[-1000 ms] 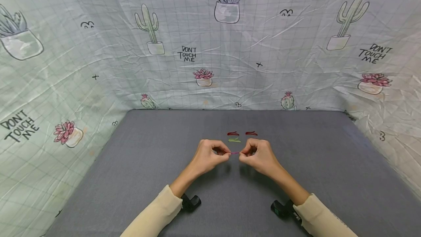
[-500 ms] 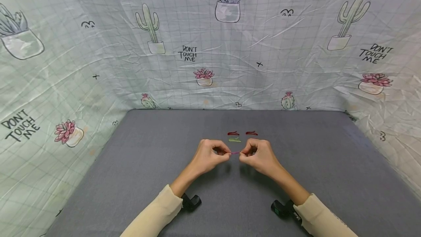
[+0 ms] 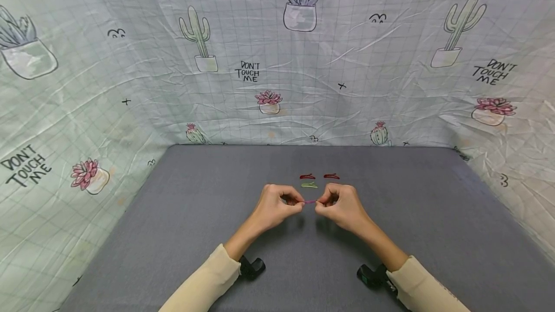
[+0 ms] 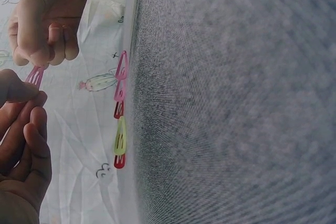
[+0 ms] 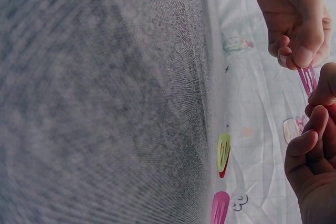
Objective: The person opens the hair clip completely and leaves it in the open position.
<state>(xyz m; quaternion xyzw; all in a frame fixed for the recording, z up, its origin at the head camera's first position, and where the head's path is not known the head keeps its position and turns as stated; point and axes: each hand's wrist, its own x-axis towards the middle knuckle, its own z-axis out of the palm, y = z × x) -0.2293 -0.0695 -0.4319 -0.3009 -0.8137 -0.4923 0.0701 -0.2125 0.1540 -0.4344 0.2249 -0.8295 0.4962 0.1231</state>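
Observation:
My left hand [image 3: 276, 203] and right hand [image 3: 342, 206] face each other low over the table. Between them is a pink snap hair clip [image 4: 35, 76], each hand pinching one end with thumb and fingertips. The slotted middle of that clip shows in the gap, while its ends are covered. Just beyond the hands lie a red hair clip [image 3: 308, 176], a second red hair clip [image 3: 331, 176] and a lime-green hair clip [image 3: 309, 185]. Two more pink clips [image 4: 122, 66] appear on the table in the left wrist view; the head view does not show them.
The grey table [image 3: 208, 191] reaches back to a crinkled cloth backdrop [image 3: 286, 76] printed with cacti and lettering, which also hangs at both sides. A black wrist camera [image 3: 252, 267] sits at the left cuff, another black camera [image 3: 369, 276] at the right cuff.

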